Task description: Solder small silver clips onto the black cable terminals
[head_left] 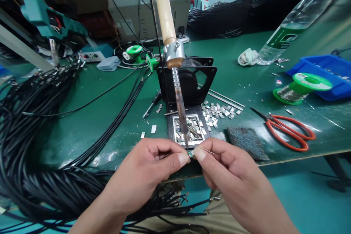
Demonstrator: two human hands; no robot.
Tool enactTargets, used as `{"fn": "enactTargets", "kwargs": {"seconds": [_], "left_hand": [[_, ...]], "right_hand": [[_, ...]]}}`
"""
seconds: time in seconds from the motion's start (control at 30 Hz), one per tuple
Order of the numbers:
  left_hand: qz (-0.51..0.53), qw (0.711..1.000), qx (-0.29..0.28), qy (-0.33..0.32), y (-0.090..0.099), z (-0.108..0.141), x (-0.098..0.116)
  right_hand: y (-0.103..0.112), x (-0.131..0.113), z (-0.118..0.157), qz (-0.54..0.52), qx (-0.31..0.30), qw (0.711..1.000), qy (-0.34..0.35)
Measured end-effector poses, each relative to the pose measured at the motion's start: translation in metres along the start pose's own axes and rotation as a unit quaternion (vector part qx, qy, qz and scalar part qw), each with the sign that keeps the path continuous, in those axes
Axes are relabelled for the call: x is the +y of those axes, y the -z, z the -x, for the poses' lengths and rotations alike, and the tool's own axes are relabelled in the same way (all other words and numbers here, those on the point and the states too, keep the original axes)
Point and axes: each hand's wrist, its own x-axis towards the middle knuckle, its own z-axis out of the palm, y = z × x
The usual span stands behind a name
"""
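My left hand (153,166) is closed, its thumb and fingers pinching the wire end at a small connector (191,153). Opposite it, my right hand (227,172) pinches the connector's other side, with a thin strand of solder (207,150) at its fingertips. The tip of a soldering iron (179,98) with a wooden handle, fixed in a metal clamp, points down just above the connector. Behind my fingertips sits a square metal tray (175,117) of small metal pieces. What lies between the fingertips is partly hidden.
Red-handled scissors (290,131), a dark pad (246,142), a solder spool (290,93), a blue bin (315,64) and a plastic bottle (287,33) stand at the right. A black fan (189,80) is behind the iron. Black cables (33,146) cover the left side.
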Motion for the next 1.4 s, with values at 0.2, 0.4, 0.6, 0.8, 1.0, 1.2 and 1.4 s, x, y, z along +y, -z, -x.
{"fn": "enactTargets", "kwargs": {"seconds": [0.2, 0.4, 0.6, 0.8, 1.0, 1.2, 1.4], "left_hand": [[-0.017, 1.0, 0.005, -0.001, 0.003, -0.003, 0.003], [-0.02, 1.0, 0.009, -0.003, 0.002, -0.001, 0.004], [-0.027, 1.0, 0.015, 0.0, 0.0, -0.003, 0.007], [-0.034, 0.999, 0.017, 0.004, 0.0, -0.005, 0.009], [-0.011, 0.999, 0.02, 0.04, -0.001, -0.006, 0.012], [0.008, 0.997, 0.029, 0.068, -0.002, -0.006, 0.016], [0.004, 0.997, 0.032, 0.066, -0.003, -0.006, 0.02]], "right_hand": [[-0.001, -0.008, -0.004, 0.003, -0.01, 1.0, -0.014], [-0.003, -0.01, -0.005, 0.014, -0.002, 1.0, -0.014], [-0.004, -0.009, -0.006, 0.008, 0.005, 1.0, -0.028], [-0.003, -0.008, -0.004, -0.01, 0.004, 0.999, -0.041], [-0.008, -0.007, -0.006, -0.036, 0.029, 0.998, -0.053], [-0.01, -0.006, -0.003, -0.02, 0.043, 0.998, -0.035], [-0.011, -0.007, -0.001, -0.005, 0.05, 0.999, -0.016]]}}
